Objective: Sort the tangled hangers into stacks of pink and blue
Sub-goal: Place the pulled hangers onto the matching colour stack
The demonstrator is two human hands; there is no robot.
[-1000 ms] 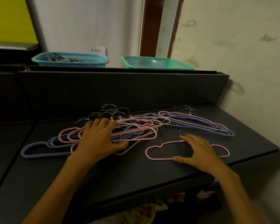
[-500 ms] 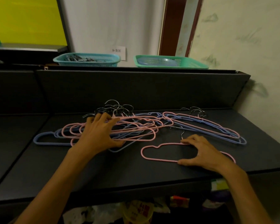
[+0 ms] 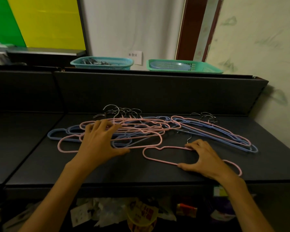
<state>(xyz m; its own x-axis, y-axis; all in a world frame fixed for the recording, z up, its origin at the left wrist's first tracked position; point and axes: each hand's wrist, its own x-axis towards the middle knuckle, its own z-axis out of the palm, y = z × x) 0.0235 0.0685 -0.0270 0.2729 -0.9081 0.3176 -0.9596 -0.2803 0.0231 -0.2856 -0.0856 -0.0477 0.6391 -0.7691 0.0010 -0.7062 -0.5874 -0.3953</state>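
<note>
A tangled pile of pink and blue hangers (image 3: 141, 129) with metal hooks lies in the middle of the dark shelf (image 3: 107, 171). My left hand (image 3: 99, 143) rests on the pile's left part with its fingers spread flat. A smaller bunch of pink and blue hangers (image 3: 224, 136) stretches off to the right. A single pink hanger (image 3: 172, 147) lies apart near the front. My right hand (image 3: 203, 158) arches over this hanger, with its fingertips on the top bar and its thumb against the lower bar.
On the ledge behind the shelf's back panel stand a teal basket (image 3: 102, 63) of clips and a green basket (image 3: 182, 66). The wall closes off the right side. Packets and clutter (image 3: 141, 213) lie below the shelf's front edge.
The view has lifted and swung left. Both hands stay on their hangers; my right hand's fingers have drawn in around the single pink hanger.
</note>
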